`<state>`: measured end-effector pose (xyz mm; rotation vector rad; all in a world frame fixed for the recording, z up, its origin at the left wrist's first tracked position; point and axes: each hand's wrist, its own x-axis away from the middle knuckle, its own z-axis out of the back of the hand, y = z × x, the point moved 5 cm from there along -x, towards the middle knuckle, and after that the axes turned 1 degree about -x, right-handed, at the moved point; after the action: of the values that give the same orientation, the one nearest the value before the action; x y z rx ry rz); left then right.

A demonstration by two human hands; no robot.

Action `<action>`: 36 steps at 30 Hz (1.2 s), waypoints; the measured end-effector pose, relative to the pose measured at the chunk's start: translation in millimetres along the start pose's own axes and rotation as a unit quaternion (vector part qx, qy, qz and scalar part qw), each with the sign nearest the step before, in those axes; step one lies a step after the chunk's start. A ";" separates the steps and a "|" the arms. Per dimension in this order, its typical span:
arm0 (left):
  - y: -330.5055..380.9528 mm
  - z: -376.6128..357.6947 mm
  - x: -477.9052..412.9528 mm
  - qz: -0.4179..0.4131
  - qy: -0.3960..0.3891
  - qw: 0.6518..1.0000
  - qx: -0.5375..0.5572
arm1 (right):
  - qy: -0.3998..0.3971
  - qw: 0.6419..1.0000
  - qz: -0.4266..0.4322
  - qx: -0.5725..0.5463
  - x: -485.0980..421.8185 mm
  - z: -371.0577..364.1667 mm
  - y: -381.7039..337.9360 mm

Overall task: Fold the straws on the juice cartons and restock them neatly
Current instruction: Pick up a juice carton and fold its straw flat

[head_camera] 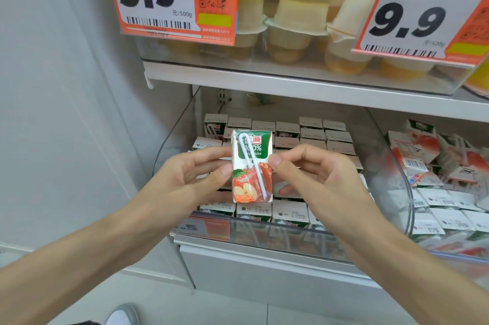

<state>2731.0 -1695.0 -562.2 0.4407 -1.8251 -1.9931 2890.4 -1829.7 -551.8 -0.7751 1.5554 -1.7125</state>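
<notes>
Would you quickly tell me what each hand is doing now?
Left hand: holding the juice carton, thumb on its front.
Right hand: holding the same carton's other side.

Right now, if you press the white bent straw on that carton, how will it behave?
The thin white plastic straw hooks over at its top, so it probably bends easily. It lies flat against the small apple-print juice carton, so likely won't roll.
</notes>
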 end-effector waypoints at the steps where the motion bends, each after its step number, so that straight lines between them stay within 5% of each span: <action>1: -0.2 0.6 0.4 0.001 0.001 1.000 0.003 | -0.003 1.000 0.002 -0.003 0.2 -1.5 0.1; 12: -0.5 -7.3 7.2 0.014 -0.019 0.998 0.052 | -0.025 0.995 -0.044 -0.081 4.2 -10.3 3.3; 22: 0.6 -3.0 5.8 0.042 0.023 0.998 0.050 | -0.102 0.993 -0.058 -0.003 9.1 -23.0 1.5; 36: 0.8 -1.8 4.5 0.045 0.015 0.997 0.057 | -0.079 0.993 -0.078 -0.040 6.7 -18.0 5.6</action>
<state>2728.0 -1698.8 -561.4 0.4126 -1.9129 -1.8196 2872.5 -1824.9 -559.4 -1.0722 1.4961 -1.6609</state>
